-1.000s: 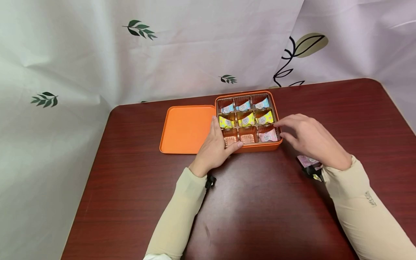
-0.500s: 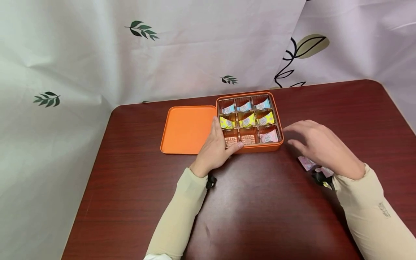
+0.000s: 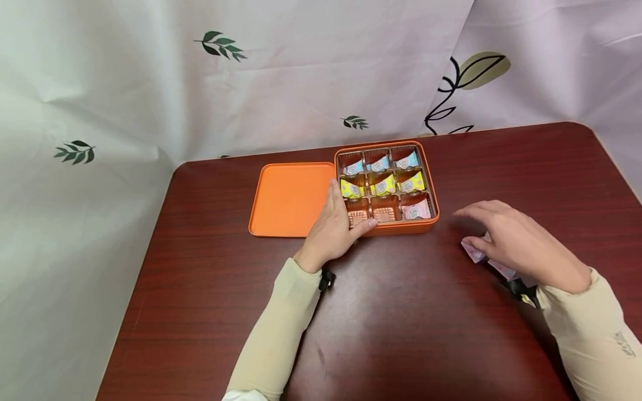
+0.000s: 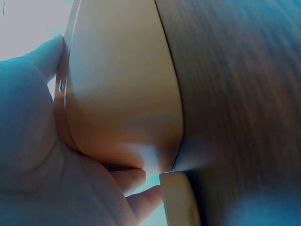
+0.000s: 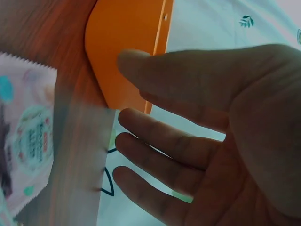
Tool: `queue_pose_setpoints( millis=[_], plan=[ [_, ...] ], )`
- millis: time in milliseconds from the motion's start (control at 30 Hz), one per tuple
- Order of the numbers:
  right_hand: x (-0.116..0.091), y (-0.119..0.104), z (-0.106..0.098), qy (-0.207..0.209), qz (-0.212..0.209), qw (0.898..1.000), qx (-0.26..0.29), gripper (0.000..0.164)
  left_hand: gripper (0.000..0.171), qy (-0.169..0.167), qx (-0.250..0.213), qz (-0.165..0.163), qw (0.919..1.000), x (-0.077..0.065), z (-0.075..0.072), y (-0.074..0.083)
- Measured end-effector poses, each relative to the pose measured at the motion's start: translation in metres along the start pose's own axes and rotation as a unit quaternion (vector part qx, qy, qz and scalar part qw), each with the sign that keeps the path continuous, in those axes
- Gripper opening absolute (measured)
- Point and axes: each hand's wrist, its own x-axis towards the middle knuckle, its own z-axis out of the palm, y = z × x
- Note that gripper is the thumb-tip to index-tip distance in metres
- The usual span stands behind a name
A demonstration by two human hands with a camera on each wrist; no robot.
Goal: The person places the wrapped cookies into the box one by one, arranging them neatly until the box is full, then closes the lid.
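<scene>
An orange box (image 3: 406, 228) with a divided tray stands at the table's back. Three blue-wrapped sweets (image 3: 378, 163) lie in its back row and three yellow ones (image 3: 383, 185) in the middle row. At the front right is a pink-wrapped sweet (image 3: 417, 210); the other two front compartments show bare bottoms. My left hand (image 3: 328, 229) rests against the box's front left corner, thumb on the front rim, straight fingers along the side. My right hand (image 3: 521, 245) hovers, fingers apart and holding nothing, over pink packets (image 3: 501, 270) on the table, partly hidden by it.
The orange lid (image 3: 288, 200) lies flat against the box's left side. A printed white cloth (image 3: 281, 83) hangs behind the dark red table (image 3: 401, 323). A black strap (image 3: 327, 279) sits at the left wrist.
My right hand has drawn back from the box's right front corner, moving right and nearer to me, over the pink packets. The left hand has stayed on the box.
</scene>
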Motion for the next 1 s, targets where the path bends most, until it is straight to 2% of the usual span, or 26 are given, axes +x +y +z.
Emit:
queue_pose_setpoints(
  millis=[200,500,733,1000],
  plan=[
    [-0.010,0.006,0.003,-0.021,-0.007,1.000,-0.009,0.054,0.112,-0.001,0.002,-0.001,1.0000,-0.001,0.000,0.000],
    [-0.024,0.020,0.014,0.012,-0.032,0.999,-0.017,0.065,0.111,-0.003,0.002,-0.002,1.0000,0.000,0.000,0.000],
    [-0.032,0.026,0.022,0.018,-0.029,0.999,-0.017,0.062,0.111,-0.006,0.003,-0.004,1.0000,0.000,-0.001,0.001],
    [-0.030,0.025,0.027,0.040,-0.038,0.998,-0.015,0.053,0.111,-0.010,0.003,-0.012,0.9999,-0.001,-0.002,0.002]
  ],
)
